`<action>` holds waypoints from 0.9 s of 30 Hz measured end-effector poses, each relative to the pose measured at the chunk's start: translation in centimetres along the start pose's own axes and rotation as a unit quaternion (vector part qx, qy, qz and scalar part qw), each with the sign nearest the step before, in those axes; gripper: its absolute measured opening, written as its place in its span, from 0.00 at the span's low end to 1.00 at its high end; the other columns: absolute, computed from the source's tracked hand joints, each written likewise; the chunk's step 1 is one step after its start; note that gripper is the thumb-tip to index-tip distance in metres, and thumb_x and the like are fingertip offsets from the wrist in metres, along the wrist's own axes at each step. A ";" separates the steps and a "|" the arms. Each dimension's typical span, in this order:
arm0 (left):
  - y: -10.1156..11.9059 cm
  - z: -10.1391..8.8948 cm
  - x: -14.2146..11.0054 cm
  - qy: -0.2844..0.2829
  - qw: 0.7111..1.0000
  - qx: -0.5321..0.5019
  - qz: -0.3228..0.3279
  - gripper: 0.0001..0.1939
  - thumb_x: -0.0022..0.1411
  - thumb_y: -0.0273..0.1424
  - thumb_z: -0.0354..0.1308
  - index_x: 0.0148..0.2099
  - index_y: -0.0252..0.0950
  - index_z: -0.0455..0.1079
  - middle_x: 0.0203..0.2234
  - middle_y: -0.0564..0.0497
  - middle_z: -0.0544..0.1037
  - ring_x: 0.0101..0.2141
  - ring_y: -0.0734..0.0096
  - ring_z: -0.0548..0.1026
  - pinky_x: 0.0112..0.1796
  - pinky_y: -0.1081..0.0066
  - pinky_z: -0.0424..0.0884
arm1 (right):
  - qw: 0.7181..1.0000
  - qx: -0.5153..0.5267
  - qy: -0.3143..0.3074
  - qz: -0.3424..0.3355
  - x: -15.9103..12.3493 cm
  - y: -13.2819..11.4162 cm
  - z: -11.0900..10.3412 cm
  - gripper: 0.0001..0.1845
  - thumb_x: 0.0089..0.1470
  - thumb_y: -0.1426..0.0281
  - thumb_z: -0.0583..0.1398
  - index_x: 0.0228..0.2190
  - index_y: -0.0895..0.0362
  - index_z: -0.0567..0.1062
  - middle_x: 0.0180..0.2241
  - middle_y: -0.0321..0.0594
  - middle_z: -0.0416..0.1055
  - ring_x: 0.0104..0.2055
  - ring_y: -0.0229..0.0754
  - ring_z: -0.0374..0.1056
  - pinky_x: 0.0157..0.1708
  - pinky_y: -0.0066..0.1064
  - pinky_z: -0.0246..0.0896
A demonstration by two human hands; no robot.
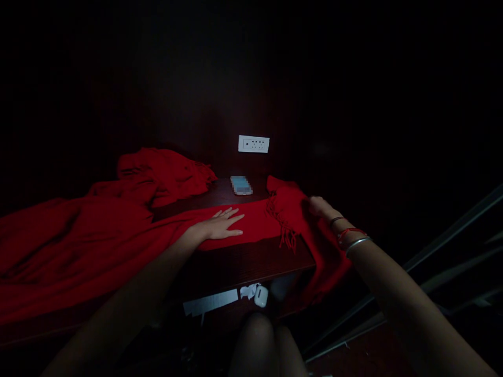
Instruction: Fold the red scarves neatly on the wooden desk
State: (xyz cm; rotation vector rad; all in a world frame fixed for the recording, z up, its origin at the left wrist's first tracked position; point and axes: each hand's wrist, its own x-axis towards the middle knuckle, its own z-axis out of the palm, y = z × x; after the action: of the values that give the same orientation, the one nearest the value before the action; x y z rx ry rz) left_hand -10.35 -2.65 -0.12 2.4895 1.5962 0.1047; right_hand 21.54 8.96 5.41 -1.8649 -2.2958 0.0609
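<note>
A red fringed scarf [257, 217] lies stretched across a dark wooden desk. Flat on it rests my left hand [218, 224], palm down with fingers spread. Farther right, my right hand [320, 206] is closed at the edge of a red fold [288, 201]; its fingertips are mostly hidden in shadow. Tassels [286, 233] hang beside that fold, and red cloth drops over the desk's right end. More red fabric [157, 173] is bunched at the back left; whether it is all one piece I cannot tell.
A phone-like item [241, 185] with a blurred screen lies behind the scarf, under a white wall socket [253, 144]. Below the desktop are a white earbud case [261, 296], crumpled tissue [248, 291] and a pale paper strip [212, 302]. My knees are beneath. The surroundings are very dark.
</note>
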 end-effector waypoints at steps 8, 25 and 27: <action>3.4 -1.7 -3.1 0.076 0.980 0.094 0.157 0.18 0.53 0.41 0.48 0.46 0.42 0.60 0.42 0.51 0.64 0.42 0.67 0.63 0.43 0.71 0.56 | 0.941 0.016 0.105 -0.321 -5.7 -6.0 1.4 0.17 0.48 0.75 0.50 0.42 0.59 0.67 0.43 0.47 0.62 0.45 0.43 0.57 0.44 0.37 0.52; 2.0 -1.8 -5.9 0.048 0.981 0.065 0.178 0.18 0.53 0.21 0.43 0.43 0.44 0.63 0.35 0.55 0.67 0.35 0.76 0.66 0.36 0.78 0.60 | 0.860 0.012 0.075 -0.504 -9.4 -9.1 5.3 0.13 0.53 0.73 0.46 0.36 0.58 0.69 0.32 0.41 0.66 0.36 0.37 0.59 0.38 0.28 0.55; 2.1 -2.0 -6.1 0.036 0.982 0.037 0.180 0.20 0.50 0.20 0.44 0.44 0.45 0.63 0.36 0.56 0.67 0.37 0.76 0.65 0.38 0.78 0.59 | 0.861 0.009 0.073 -0.504 -9.4 -9.1 5.3 0.13 0.53 0.73 0.47 0.35 0.58 0.69 0.32 0.41 0.66 0.36 0.37 0.59 0.38 0.28 0.55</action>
State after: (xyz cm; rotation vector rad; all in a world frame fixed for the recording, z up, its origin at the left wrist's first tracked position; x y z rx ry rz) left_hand -11.31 -8.86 2.44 2.8379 1.1741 0.1893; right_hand 13.70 -1.66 0.45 -0.4342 -2.7979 -0.1920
